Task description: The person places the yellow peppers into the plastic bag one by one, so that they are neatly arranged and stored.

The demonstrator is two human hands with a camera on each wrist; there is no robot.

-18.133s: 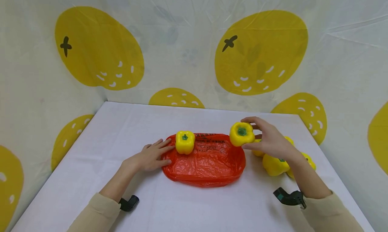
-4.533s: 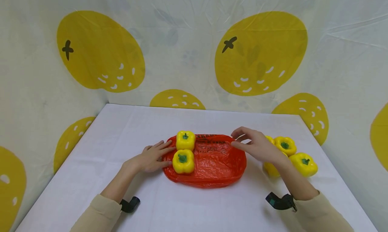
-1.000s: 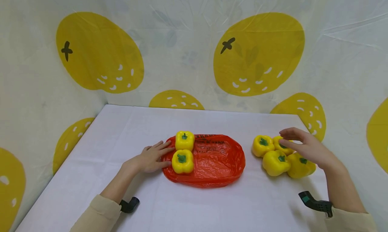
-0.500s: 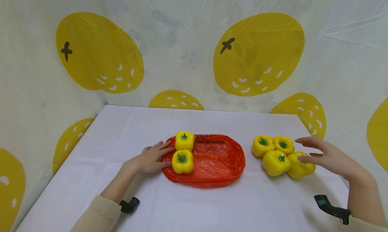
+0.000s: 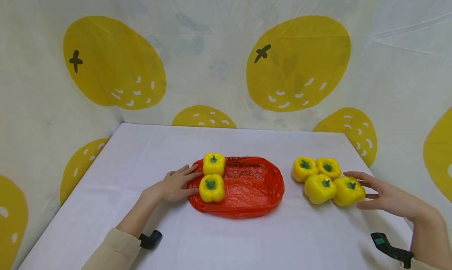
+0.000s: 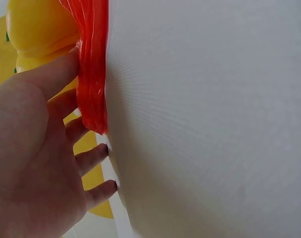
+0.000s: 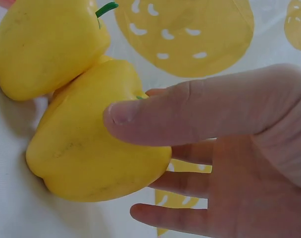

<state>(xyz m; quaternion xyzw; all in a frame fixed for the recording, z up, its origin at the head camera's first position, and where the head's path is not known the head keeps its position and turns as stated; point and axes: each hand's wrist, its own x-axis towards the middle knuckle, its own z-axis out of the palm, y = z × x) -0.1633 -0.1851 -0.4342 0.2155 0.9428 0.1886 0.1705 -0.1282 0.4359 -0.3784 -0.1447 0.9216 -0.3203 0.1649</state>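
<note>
Two yellow bell peppers, a back one [image 5: 214, 164] and a front one [image 5: 212, 188], sit on the left part of a flattened red plastic bag [image 5: 252, 191]. My left hand [image 5: 173, 185] lies spread at the bag's left edge; in the left wrist view its thumb touches the red plastic [image 6: 92, 74]. On the right, my right hand [image 5: 395, 195] reaches around the rightmost bell pepper [image 5: 347, 191] of a cluster. In the right wrist view the thumb hovers before that pepper [image 7: 96, 148], with loosely extended fingers at its far side; firm contact cannot be made out.
Beside that pepper stand three more yellow bell peppers: front [image 5: 319, 189], back left [image 5: 303, 169] and back right [image 5: 328, 166]. A white cloth covers the table [image 5: 240, 242]. Patterned curtains [image 5: 208, 38] rise behind and at both sides.
The pepper held by my right hand 18.1 s ago now appears on the bag in front of the first. Over the last second that hand has moved right and down to the rightmost pepper.
</note>
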